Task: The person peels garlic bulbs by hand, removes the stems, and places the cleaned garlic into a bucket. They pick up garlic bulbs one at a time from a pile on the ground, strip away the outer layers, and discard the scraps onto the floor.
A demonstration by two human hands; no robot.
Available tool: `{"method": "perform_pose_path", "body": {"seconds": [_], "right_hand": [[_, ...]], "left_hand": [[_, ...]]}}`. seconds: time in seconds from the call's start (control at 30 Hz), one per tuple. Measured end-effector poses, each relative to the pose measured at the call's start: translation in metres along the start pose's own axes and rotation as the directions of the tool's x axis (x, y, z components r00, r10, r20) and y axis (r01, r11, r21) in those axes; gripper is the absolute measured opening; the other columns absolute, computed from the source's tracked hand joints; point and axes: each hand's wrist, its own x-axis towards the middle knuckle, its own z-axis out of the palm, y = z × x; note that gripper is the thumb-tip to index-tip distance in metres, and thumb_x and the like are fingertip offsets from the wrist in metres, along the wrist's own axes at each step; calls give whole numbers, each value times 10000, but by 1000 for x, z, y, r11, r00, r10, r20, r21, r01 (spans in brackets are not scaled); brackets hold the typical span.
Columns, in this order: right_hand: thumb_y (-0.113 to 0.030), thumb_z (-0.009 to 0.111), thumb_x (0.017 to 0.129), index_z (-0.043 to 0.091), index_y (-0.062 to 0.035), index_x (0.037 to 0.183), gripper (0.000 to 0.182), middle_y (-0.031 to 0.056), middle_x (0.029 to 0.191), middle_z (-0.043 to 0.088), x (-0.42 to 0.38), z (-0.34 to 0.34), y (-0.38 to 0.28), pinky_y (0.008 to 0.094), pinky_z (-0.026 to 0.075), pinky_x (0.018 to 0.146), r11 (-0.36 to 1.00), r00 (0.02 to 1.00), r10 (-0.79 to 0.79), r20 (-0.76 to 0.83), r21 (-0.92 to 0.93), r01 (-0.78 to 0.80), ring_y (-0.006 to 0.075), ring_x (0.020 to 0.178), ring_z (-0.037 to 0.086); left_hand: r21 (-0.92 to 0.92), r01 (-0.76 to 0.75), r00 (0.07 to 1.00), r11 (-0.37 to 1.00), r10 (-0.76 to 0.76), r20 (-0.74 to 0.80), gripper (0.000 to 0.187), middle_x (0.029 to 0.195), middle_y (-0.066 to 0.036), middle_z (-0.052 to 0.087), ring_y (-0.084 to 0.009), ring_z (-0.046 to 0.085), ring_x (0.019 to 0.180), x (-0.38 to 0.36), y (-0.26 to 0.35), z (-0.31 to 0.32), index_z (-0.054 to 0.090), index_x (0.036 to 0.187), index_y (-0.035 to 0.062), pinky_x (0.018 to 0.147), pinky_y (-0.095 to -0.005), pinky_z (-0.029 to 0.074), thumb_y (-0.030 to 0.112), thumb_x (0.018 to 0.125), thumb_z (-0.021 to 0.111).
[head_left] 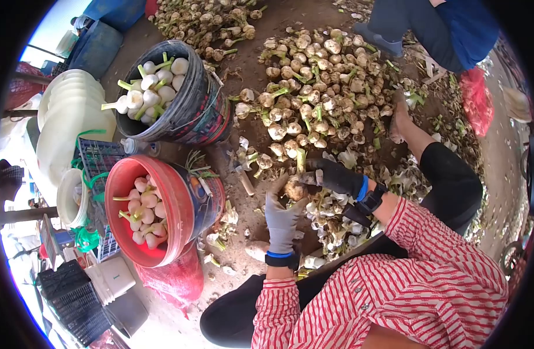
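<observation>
A soil-stained garlic bulb (295,189), its green stem stub pointing up, sits between my two gloved hands. My left hand (282,218), in a grey glove, curls its fingers and thumb around the bulb from the near left side. From the right, my right hand (335,177), in a black glove, presses its closed fingertips against the bulb by the stem; whether a small tool is in them is hidden. Just beyond lies a large heap of unpeeled garlic (319,87). Loose peelings (331,224) cover the ground beneath my right wrist.
On the left, a dark bucket (211,116) and a red bucket (188,215) hold cleaned white bulbs. A red mesh bag (174,276) lies under the red one. Another garlic heap (203,23) is farther back. Another person's leg (389,29) is at upper right, near a pink bag (476,102).
</observation>
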Motion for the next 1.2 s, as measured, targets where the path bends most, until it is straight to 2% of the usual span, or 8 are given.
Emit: {"method": "perform_pose_path", "body": {"seconds": [0.07, 0.27, 0.47, 0.67, 0.73, 0.93, 1.13, 1.2], "right_hand": [[-222, 537, 882, 551, -14, 1085, 291, 74, 1009, 588, -1, 7, 29, 258, 453, 739, 639, 996, -55, 68, 769, -17, 109, 852, 558], [-122, 574, 826, 533, 17, 1077, 290, 69, 969, 598, -16, -4, -41, 266, 449, 753, 991, 993, 37, -114, -125, -52, 105, 882, 537], [-35, 541, 786, 521, 22, 1080, 299, 90, 950, 592, -11, 16, -5, 278, 454, 740, 996, 961, -53, -273, 51, 69, 110, 883, 527], [-17, 506, 797, 532, 28, 1056, 264, 52, 838, 583, -5, 17, -13, 277, 460, 696, 988, 890, -53, -454, 108, 114, 137, 767, 541], [-23, 501, 791, 541, 21, 1034, 250, 41, 817, 579, -9, 15, -18, 266, 458, 668, 949, 927, -18, -374, 285, 134, 124, 737, 538], [-140, 516, 821, 568, -21, 943, 178, 10, 757, 562, -23, -12, -49, 228, 437, 590, 819, 988, 42, -151, 571, 53, 72, 669, 514], [-44, 454, 795, 536, 21, 951, 188, 34, 786, 584, -24, -4, -60, 259, 462, 632, 989, 977, -13, -214, 139, 44, 103, 701, 537], [-11, 429, 775, 522, 42, 922, 181, 56, 795, 593, -29, -5, -78, 274, 471, 650, 999, 993, 17, -118, 35, -13, 117, 715, 549]], "left_hand": [[-176, 88, 996, 980, -89, 4, 578, 1097, -107, 530, -172, 529, 1004, -1, 2, -1, 462, 1175, 3, 877, -282, 449, -53, 648, 691], [-818, 384, 923, 428, -194, 332, 502, 1111, -111, 546, -220, 541, 1025, -13, -26, -11, 455, 1176, 4, 826, -330, 484, 237, 771, 640], [-808, 542, 836, 229, -245, 491, 548, 1018, -108, 571, -180, 559, 791, -10, -15, -1, 483, 1178, 67, 636, -258, 486, 465, 805, 539], [-607, 437, 893, 664, -405, 199, 734, 951, -75, 593, -164, 575, 768, -5, 1, 9, 487, 1157, 41, 634, -213, 450, 639, 738, 550], [-44, 164, 986, 985, -165, -6, 778, 997, -72, 587, -155, 579, 833, -4, 8, 8, 451, 1194, 10, 672, -229, 462, 566, 693, 665], [-427, 303, 926, 852, -157, 343, 793, 1126, -79, 546, -150, 565, 935, -5, 12, -7, 392, 1293, 15, 714, -231, 466, 469, 717, 695], [577, -281, 953, 767, 150, 264, 394, 1048, -100, 563, -142, 544, 953, 1, 10, -17, 510, 1144, -28, 785, -260, 455, 216, 848, 602], [372, -61, 986, 926, -2, 167, 342, 974, -81, 596, -141, 567, 889, -2, 4, -13, 567, 1056, -23, 772, -269, 461, 229, 833, 630]]}}
